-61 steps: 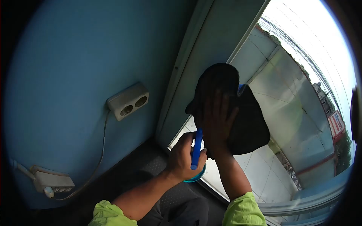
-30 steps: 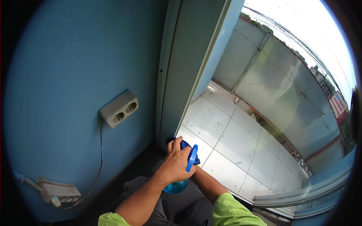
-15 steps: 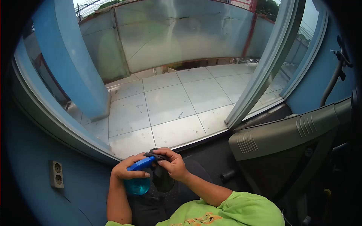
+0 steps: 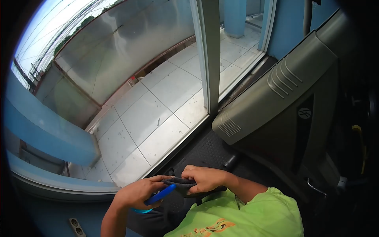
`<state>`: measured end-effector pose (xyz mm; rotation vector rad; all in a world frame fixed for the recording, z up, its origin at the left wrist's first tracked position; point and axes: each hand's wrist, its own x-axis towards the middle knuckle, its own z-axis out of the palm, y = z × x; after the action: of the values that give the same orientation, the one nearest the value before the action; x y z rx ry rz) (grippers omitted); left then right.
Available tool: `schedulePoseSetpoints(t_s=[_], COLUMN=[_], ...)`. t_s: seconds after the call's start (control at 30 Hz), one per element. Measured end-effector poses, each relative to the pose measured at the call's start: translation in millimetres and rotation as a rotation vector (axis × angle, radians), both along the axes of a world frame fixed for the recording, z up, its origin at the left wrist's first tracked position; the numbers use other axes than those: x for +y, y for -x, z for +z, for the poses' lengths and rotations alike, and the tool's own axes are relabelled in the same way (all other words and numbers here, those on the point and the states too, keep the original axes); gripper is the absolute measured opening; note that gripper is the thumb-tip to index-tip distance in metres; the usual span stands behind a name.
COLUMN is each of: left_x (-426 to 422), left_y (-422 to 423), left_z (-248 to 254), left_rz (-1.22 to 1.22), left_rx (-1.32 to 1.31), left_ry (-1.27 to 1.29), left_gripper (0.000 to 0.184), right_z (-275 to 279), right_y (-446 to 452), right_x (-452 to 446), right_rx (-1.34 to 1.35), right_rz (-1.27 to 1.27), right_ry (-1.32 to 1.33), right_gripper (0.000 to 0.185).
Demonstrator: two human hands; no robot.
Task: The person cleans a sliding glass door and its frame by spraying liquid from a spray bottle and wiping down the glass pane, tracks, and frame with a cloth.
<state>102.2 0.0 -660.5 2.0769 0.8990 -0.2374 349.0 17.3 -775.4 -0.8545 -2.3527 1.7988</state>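
Note:
My left hand is closed round a spray bottle with a blue trigger head. A sliver of the bottle's turquoise body shows under the palm. The fingertips of that hand also touch one end of a dark grey cloth. My right hand grips the cloth's other end between thumb and fingers, so it stretches between both hands in front of my lap. Its lower part is hard to make out against dark surroundings.
A large grey machine housing stands to the right, on a dark textured floor. Ahead, a pale window frame post rises before a tiled terrace. A double wall socket sits low at left.
My view has turned right and tilted. The cloth, bunched and hanging before, is now spread sideways between my hands. Both hands still hold their things, and the right has moved outward.

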Motion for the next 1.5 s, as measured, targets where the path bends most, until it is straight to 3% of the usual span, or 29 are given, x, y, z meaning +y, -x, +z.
schedulePoseSetpoints(t_s=[0.07, 0.13, 0.17, 0.27, 0.3, 0.37, 0.47, 0.53, 0.63, 0.87, 1.0, 1.03, 1.1, 1.2, 1.27, 1.3, 1.33, 1.4, 1.47, 1.5], left_x=[10.9, 20.3, 24.9, 41.6, 49.8, 71.0, 92.8, 105.9, 119.2, 135.0, 136.6, 130.5, 128.7, 120.7, 116.9, 115.1, 110.4, 101.3, 96.0, 91.8], left_y=[-13.4, -27.8, -34.0, -49.9, -57.0, -71.5, -72.5, -65.6, -50.7, -59.0, -60.8, -63.5, -68.5, -86.8, -93.5, -93.1, -91.9, -86.2, -77.1, -73.0], left_z=[15.7, 32.7, 39.9, 57.7, 60.3, 64.9, 43.0, 28.5, 7.9, -46.3, -80.5, -94.7, -106.3, -99.1, -85.2, -80.9, -77.9, -76.5, -77.7, -78.9], left_rz=[-0.069, -0.138, -0.192, -0.336, -0.348, -0.351, -0.257, -0.322, -0.084, 0.037, 0.262, 0.442, 0.462, 0.473, 0.495, 0.513, 0.508, 0.66, 0.655, 0.682], left_rx=[0.022, -0.085, -0.211, -0.167, -0.161, -0.118, -0.195, -0.182, -0.241, -0.157, -0.134, -0.303, -0.267, -0.213, -0.128, -0.157, -0.148, -0.434, -0.468, -0.468], left_ry=[0.047, 0.049, 0.047, 0.045, 0.052, 0.166, 0.237, 0.219, 0.368, 0.399, 0.06, 0.096, 0.046, -0.072, -0.152, -0.11, -0.108, 0.072, 0.094, 0.092], left_gripper=[0.05, 0.051, 0.053, 0.055, 0.055, 0.054, 0.055, 0.052, 0.048, 0.051, 0.05, 0.04, 0.036, 0.027, 0.027, 0.027, 0.027, 0.031, 0.037, 0.038], right_z=[17.6, 32.5, 6.2, -47.0, -49.5, -56.5, -65.6, -75.9, -91.7, -132.9, -163.6, -166.1, -165.5, -139.0, -94.2, -63.9, -44.6, -24.7, -30.0, -51.2], right_y=[-20.6, -53.1, -58.4, -37.2, -13.8, 8.3, 9.9, 7.8, 2.9, -5.4, -10.3, -12.2, -15.6, -19.1, -20.4, -27.0, -18.4, 23.1, 55.4, 58.5], right_x=[-6.2, -6.7, 1.0, 12.3, 5.2, -24.6, -53.5, -50.8, -49.0, -40.2, -16.7, -5.1, 28.8, 106.1, 163.4, 186.4, 213.0, 263.6, 268.4, 270.7], right_rx=[0.092, 0.547, 0.916, 1.288, 1.14, 1.066, 1.165, 1.191, 1.23, 1.33, 1.384, 1.389, 1.379, 1.251, 0.839, 0.619, 0.815, 0.782, 0.409, 0.438], right_rz=[-0.041, 0.076, 0.225, -0.393, -0.635, -0.481, -0.42, -0.486, -0.593, -0.968, -1.267, -1.334, -1.45, -1.513, -1.573, -1.454, -1.458, -1.536, -1.63, -1.647], right_ry=[-0.024, 0.166, 0.434, 0.91, 0.772, 1.114, 1.268, 1.282, 1.259, 1.157, 0.981, 0.89, 0.632, -0.016, -0.419, -0.848, -0.666, -0.962, -1.029, -1.043], right_gripper=[0.056, 0.048, 0.047, 0.036, 0.029, 0.025, 0.024, 0.024, 0.023, 0.022, 0.021, 0.021, 0.021, 0.021, 0.022, 0.019, 0.035, 0.066, 0.067, 0.068])
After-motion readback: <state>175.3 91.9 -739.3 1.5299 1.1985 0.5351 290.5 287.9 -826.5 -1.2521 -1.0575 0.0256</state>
